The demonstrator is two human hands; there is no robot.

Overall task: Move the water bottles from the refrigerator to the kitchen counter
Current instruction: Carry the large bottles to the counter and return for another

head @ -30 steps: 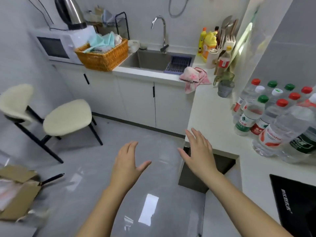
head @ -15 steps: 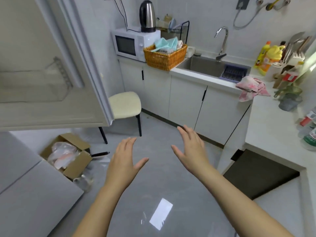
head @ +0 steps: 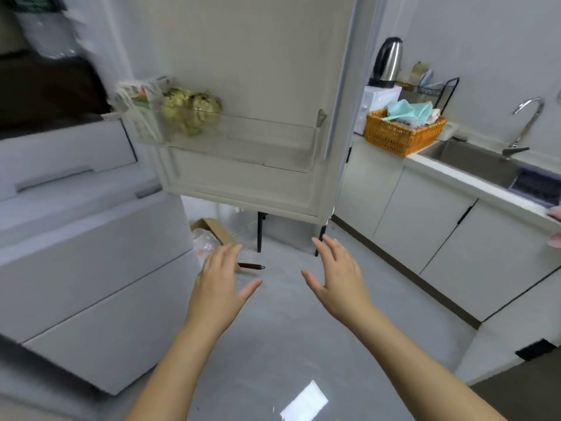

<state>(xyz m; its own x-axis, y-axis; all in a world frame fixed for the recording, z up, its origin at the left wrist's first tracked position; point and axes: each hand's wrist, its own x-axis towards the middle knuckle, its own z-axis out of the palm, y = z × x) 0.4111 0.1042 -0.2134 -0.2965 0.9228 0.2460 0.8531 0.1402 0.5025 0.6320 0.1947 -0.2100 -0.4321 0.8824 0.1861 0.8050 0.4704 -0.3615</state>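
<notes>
While both arms reach forward over the glossy grey floor, we see the left hand (head: 218,284) and the right hand (head: 337,278) held palm down, well apart, fingers straight and loosely spread, thumbs turned toward each other, gripping nothing

Of the water bottles we can make out little: a blurred clear plastic shape (head: 45,31) with a dark green label sits at the top left, inside the open refrigerator (head: 91,253), and we cannot tell whether it is one bottle or several

Straight ahead stands the refrigerator door (head: 258,56), swung open, its inner side facing us. Its clear door shelf (head: 258,138) holds a bag of yellow-green items (head: 191,109) at the left end, with a printed carton (head: 139,101) just beside it; the print is too blurred to read

Below the door, on the floor, lies a cardboard box (head: 212,229) with crumpled clear plastic (head: 205,240) in it, near our left fingertips in the picture

On the right runs the kitchen counter (head: 455,174). An orange wicker basket (head: 403,135) stands on it, filled with teal cloths (head: 409,112). Behind the basket a steel kettle (head: 388,60) stands on a white microwave (head: 379,101), and a black wire rack (head: 437,89) holds a few blurred things. Further right the sink (head: 473,159) is set into the counter under a curved faucet (head: 526,126), with a dark grid tray (head: 537,185) inside it
</notes>
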